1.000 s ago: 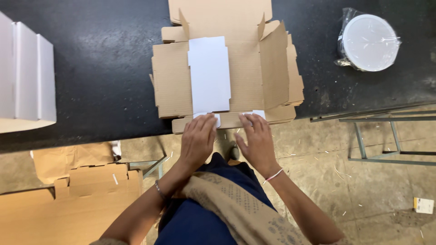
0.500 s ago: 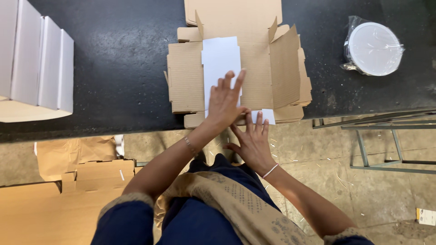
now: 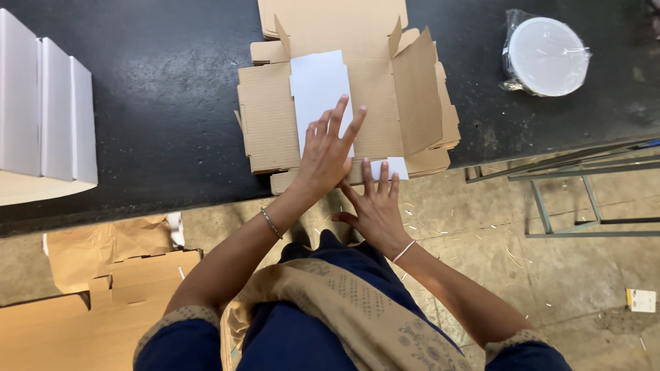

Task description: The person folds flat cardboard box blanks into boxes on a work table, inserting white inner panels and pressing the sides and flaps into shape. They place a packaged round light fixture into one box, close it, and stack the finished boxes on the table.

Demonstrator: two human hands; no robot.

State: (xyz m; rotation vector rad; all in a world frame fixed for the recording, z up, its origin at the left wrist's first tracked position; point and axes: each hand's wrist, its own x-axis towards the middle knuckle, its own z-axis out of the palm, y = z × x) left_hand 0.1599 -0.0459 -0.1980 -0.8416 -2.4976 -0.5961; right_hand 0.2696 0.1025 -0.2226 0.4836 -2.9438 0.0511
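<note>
- Head view: black table [image 3: 151, 103], flat cardboard box blank [image 3: 357, 89] at near edge, side flaps up.
- White card [image 3: 317, 89] lies inside the blank.
- Left hand [image 3: 326, 154] open, fingers spread, over card.
- Right hand [image 3: 375, 206] flat, empty, pinning near flap.

Your bench [image 3: 158, 89] has a black, scuffed top under even light. Below its near edge you stand on a dusty concrete floor [image 3: 584, 275] littered with straw-like scraps. A grey metal frame [image 3: 564, 199] stands at your right; flattened cardboard sheets [image 3: 82, 302] lie at your left.
</note>
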